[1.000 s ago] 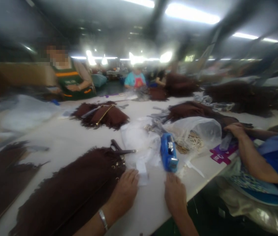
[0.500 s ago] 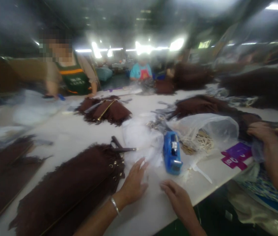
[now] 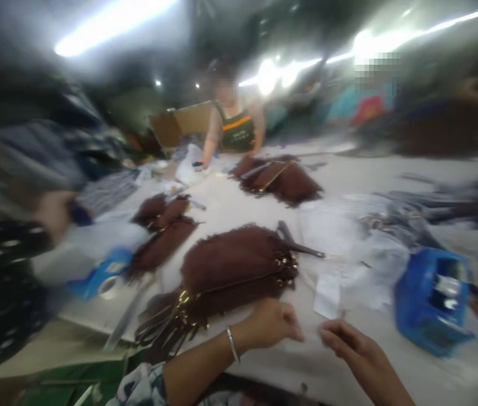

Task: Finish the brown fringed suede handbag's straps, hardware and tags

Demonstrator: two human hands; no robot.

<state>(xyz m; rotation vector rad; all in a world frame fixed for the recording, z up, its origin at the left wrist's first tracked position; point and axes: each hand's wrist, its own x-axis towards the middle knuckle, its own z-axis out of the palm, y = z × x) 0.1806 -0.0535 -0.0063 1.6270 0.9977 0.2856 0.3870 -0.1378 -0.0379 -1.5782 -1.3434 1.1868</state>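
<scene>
My left hand point(image 3: 273, 326), with a silver bangle at its wrist, has its fingers curled together just in front of a brown fringed bag point(image 3: 230, 262). Close by on the right, my right hand point(image 3: 351, 341) is closed in a pinch. Whatever either hand holds is too small or blurred to make out. A small white paper piece point(image 3: 327, 294) shows just beyond my right fingertips; I cannot tell whether they touch it. The bag lies flat, with gold rings and a dark strap. To the right stands a blue tape dispenser point(image 3: 416, 304).
White plastic wrapping point(image 3: 361, 254) lies beyond my hands. More brown bags point(image 3: 293, 183) are across the white table point(image 3: 222, 206). A second blue tape dispenser point(image 3: 114, 268) is at the left, near a person in a dotted sleeve point(image 3: 5, 282). Another person in a green apron point(image 3: 239, 135) stands opposite.
The view has swung left, so the bags and tape dispenser appear further right. My left hand's spread fingers have curled in, and both hands have come to the table's near side.
</scene>
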